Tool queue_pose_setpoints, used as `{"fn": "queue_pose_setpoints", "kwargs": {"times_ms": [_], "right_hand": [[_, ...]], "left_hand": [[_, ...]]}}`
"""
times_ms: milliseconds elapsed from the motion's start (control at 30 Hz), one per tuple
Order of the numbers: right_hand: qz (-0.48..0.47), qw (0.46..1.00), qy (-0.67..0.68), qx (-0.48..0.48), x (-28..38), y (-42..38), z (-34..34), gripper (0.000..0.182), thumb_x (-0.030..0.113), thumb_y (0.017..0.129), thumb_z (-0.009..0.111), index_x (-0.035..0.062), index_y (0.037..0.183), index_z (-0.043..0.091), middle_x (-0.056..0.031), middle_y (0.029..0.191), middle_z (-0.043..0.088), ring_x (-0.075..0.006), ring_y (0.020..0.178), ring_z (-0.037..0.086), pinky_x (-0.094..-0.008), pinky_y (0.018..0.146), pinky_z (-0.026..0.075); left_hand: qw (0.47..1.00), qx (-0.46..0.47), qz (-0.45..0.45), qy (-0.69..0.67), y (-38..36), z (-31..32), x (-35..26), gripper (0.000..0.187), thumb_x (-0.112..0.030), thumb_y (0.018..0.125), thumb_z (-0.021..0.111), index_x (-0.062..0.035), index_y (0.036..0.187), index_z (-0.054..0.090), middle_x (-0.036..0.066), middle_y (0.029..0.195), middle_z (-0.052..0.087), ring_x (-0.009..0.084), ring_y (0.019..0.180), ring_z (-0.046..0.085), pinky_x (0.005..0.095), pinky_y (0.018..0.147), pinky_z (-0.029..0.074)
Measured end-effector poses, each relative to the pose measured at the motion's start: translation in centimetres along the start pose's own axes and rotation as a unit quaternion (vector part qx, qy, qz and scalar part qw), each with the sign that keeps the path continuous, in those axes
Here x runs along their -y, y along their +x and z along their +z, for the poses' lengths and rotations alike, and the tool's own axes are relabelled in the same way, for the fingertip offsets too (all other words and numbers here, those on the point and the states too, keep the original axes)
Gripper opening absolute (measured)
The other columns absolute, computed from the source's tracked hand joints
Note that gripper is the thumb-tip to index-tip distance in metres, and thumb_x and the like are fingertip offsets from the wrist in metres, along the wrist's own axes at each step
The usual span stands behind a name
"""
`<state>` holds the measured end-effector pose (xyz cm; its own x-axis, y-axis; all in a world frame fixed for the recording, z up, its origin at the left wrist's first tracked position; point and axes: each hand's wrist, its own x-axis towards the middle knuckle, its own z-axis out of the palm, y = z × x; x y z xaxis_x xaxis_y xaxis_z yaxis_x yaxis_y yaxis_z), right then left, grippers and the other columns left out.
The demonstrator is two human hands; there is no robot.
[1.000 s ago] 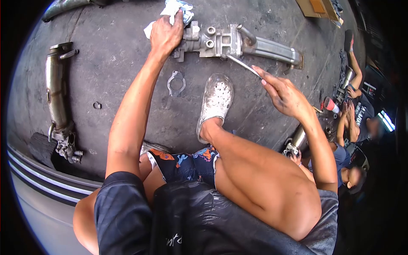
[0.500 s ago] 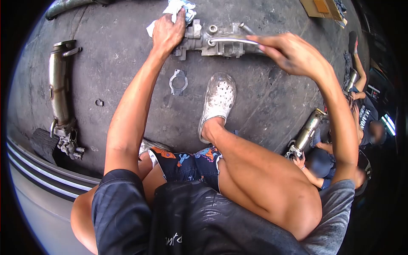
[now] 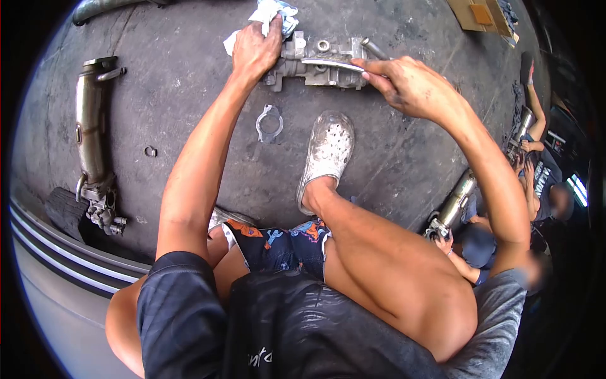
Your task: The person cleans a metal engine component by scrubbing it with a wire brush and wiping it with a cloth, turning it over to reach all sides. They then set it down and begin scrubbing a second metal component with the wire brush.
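A grey cast-metal part [image 3: 334, 74] with several ports and flanges lies on the floor ahead of me. At its left end my left hand [image 3: 255, 50] is closed around a crumpled light-blue and white rag [image 3: 276, 14], against the metal; the fingertips are partly hidden. My right hand [image 3: 410, 85] pinches the right end of a thin, slightly curved pale strip [image 3: 331, 63]. The strip lies across the top of the part. I cannot make out what kind of tool it is. Nearer to me rests a flat metal ring clamp [image 3: 270, 124].
A long metal pipe assembly [image 3: 91, 132] lies at left beside a small ring [image 3: 150, 151]. My shoe [image 3: 328, 148] is planted below the part. A cardboard box [image 3: 483, 19] stands at back right. Other people handle metal pipes [image 3: 457, 199] at right. A striped grey panel [image 3: 69, 278] borders the lower left.
My right hand has moved left with the strip, which now reaches further across the part. My left hand and the rag stay at the part's left end.
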<state>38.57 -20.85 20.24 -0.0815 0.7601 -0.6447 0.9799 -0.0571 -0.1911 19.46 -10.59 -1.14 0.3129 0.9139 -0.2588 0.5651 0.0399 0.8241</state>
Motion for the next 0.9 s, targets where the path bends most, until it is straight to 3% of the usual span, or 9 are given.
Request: {"fn": "queue_pose_setpoints", "kwargs": {"times_ms": [133,267,367,467,600,667,767,867,900], "right_hand": [[0.023,1.000,-0.003,-0.008,-0.3,-0.8,-0.4,0.031,0.020,0.102,0.057,0.0105,0.129,0.069,-0.0217,0.080,0.070,-0.0407,0.079,0.070,-0.0496,0.074,0.056],[-0.032,0.999,-0.005,-0.026,-1.5,1.1,0.3,0.030,0.025,0.104,0.056,0.0094,0.125,0.070,-0.0219,0.082,0.071,-0.0410,0.077,0.070,-0.0490,0.072,0.057],[-0.024,0.998,-0.013,-0.051,-2.0,-0.6,1.5,0.032,0.026,0.105,0.054,0.0075,0.128,0.067,-0.0218,0.077,0.069,-0.0436,0.076,0.069,-0.0497,0.079,0.056],[0.007,0.995,0.095,-0.003,-1.1,-0.7,1.1,0.033,0.024,0.105,0.054,0.0054,0.129,0.066,-0.0217,0.077,0.069,-0.0436,0.074,0.068,-0.0498,0.078,0.055],[-0.010,0.981,0.188,-0.048,0.1,-0.5,4.1,0.039,0.022,0.108,0.052,0.0070,0.144,0.056,-0.0160,0.062,0.048,-0.0237,0.053,0.052,-0.0413,0.059,0.045],[0.008,0.974,0.211,-0.079,1.4,-2.6,4.5,0.045,0.018,0.107,0.051,0.0077,0.151,0.049,-0.0116,0.067,0.052,-0.0195,0.053,0.052,-0.0377,0.057,0.045],[0.080,0.940,0.319,-0.089,4.8,-6.2,2.8,0.045,0.019,0.105,0.055,0.0056,0.149,0.051,-0.0162,0.075,0.061,-0.0279,0.054,0.059,-0.0417,0.062,0.052],[0.189,0.875,0.443,-0.052,7.3,-7.0,1.4,0.048,0.019,0.105,0.056,0.0076,0.151,0.048,-0.0140,0.079,0.062,-0.0275,0.058,0.062,-0.0412,0.061,0.052],[0.179,0.886,0.425,-0.050,7.6,-6.2,1.0,0.046,0.018,0.104,0.055,0.0032,0.148,0.049,-0.0161,0.079,0.065,-0.0312,0.061,0.065,-0.0431,0.064,0.055]], "left_hand": [[1.000,0.002,0.001,-0.003,-0.1,-0.1,0.1,0.063,-0.052,0.098,0.052,0.0072,0.106,0.071,0.034,0.105,0.069,0.0514,0.104,0.065,0.0544,0.094,0.049],[1.000,0.016,-0.005,0.004,0.2,0.2,0.3,0.063,-0.052,0.098,0.052,0.0075,0.105,0.071,0.034,0.103,0.070,0.0513,0.103,0.066,0.0536,0.094,0.049],[1.000,0.002,0.015,-0.001,1.1,0.2,0.2,0.070,-0.057,0.098,0.051,0.0098,0.109,0.070,0.036,0.102,0.069,0.0525,0.105,0.065,0.0537,0.094,0.049],[1.000,0.020,-0.004,-0.003,0.0,-0.3,0.3,0.073,-0.059,0.099,0.050,0.0107,0.114,0.068,0.037,0.103,0.068,0.0528,0.106,0.065,0.0538,0.095,0.049],[1.000,0.006,-0.009,-0.017,0.3,0.1,0.0,0.072,-0.058,0.099,0.051,0.0108,0.112,0.068,0.038,0.103,0.068,0.0530,0.106,0.065,0.0540,0.095,0.049],[1.000,0.001,-0.009,-0.019,0.1,0.0,0.1,0.072,-0.058,0.099,0.051,0.0109,0.111,0.069,0.038,0.103,0.068,0.0529,0.107,0.065,0.0539,0.094,0.049],[0.999,0.008,-0.021,-0.026,0.3,-0.1,0.1,0.072,-0.058,0.099,0.052,0.0113,0.111,0.068,0.037,0.104,0.068,0.0521,0.107,0.065,0.0532,0.095,0.048],[0.999,-0.003,-0.030,-0.043,0.0,0.0,0.0,0.069,-0.056,0.099,0.052,0.0098,0.112,0.069,0.036,0.105,0.069,0.0506,0.108,0.066,0.0523,0.096,0.049],[0.998,-0.010,-0.032,-0.052,-0.1,0.0,0.0,0.065,-0.053,0.099,0.052,0.0079,0.113,0.070,0.035,0.106,0.070,0.0503,0.108,0.066,0.0523,0.096,0.049]]}}
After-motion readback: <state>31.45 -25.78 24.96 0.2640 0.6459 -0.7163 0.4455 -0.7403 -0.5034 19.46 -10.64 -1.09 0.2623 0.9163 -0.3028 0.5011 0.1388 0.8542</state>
